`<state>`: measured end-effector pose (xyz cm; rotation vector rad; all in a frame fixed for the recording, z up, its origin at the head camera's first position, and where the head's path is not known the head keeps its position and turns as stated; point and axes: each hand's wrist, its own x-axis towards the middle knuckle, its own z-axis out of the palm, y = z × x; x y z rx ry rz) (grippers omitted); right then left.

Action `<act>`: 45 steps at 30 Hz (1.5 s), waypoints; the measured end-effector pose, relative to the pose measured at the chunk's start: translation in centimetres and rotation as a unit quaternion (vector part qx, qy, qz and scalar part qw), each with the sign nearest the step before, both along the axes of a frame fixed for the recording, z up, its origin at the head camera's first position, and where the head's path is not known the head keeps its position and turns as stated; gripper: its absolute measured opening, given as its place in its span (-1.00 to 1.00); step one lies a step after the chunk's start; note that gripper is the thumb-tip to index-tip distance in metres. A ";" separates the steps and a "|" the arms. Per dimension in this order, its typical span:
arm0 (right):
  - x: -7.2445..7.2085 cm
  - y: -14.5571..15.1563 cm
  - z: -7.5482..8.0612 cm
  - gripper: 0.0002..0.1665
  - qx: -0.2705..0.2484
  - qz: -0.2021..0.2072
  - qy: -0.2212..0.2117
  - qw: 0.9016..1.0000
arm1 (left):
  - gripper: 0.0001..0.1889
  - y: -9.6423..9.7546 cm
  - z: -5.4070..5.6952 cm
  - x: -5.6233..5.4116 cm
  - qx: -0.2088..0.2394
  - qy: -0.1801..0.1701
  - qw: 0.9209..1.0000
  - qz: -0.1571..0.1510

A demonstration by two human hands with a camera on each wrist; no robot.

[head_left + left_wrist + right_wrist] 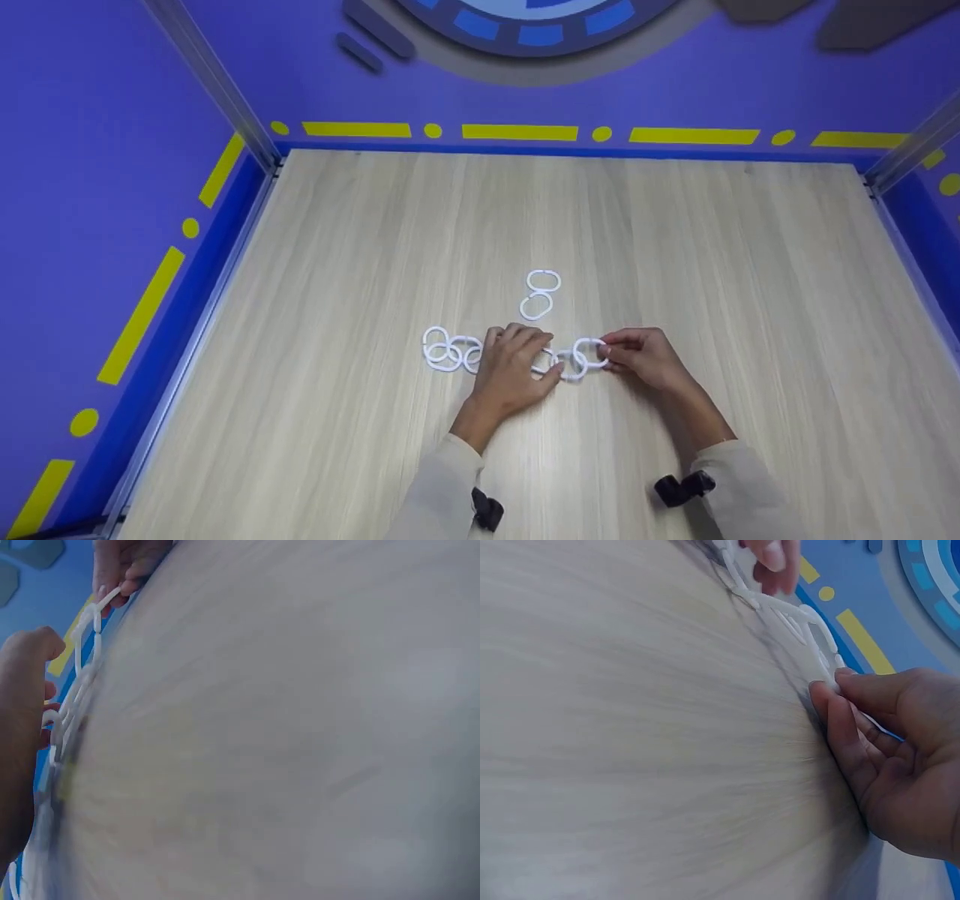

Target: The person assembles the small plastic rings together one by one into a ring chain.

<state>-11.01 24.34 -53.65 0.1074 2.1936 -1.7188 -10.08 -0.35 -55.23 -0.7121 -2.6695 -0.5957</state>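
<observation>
A chain of white plastic links (444, 356) lies across the wooden table, running from left to right beneath my left hand (511, 367). That hand hovers over or rests lightly on the middle of the chain, its fingers loosely bent and its thumb apart from them; whether it touches a link is unclear. Several links are hidden under it. Between thumb and fingertips, my right hand (646, 358) pinches the end link (592, 340), which is raised and tilted in the right wrist view. Beyond the left hand lie two white links, an upper one (544, 271) and a lower one (525, 310), close together.
The pale wooden table (360, 247) is bounded by blue panels (82, 187) at the left, back and right, with metal posts (225, 90) at the corners. Black wrist devices (489, 511) sit at both sleeves.
</observation>
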 end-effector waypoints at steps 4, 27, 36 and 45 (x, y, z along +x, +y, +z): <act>0.0 0.0 0.0 -0.67 0.001 -0.003 0.009 1.000 | -0.51 1.6 0.4 0.2 0.003 0.028 1.000 -0.009; 0.0 -0.2 0.1 -0.66 -0.016 0.028 -0.003 0.999 | -0.57 3.1 -1.2 0.9 0.000 0.032 0.999 -0.016; -0.2 0.0 0.0 -0.65 -0.018 0.063 -0.004 0.998 | -0.60 2.9 -1.2 1.0 -0.003 0.028 0.999 -0.023; -0.3 0.3 0.2 -0.64 -0.022 0.083 -0.008 0.996 | -0.60 3.0 -1.3 0.9 -0.008 0.051 0.998 -0.028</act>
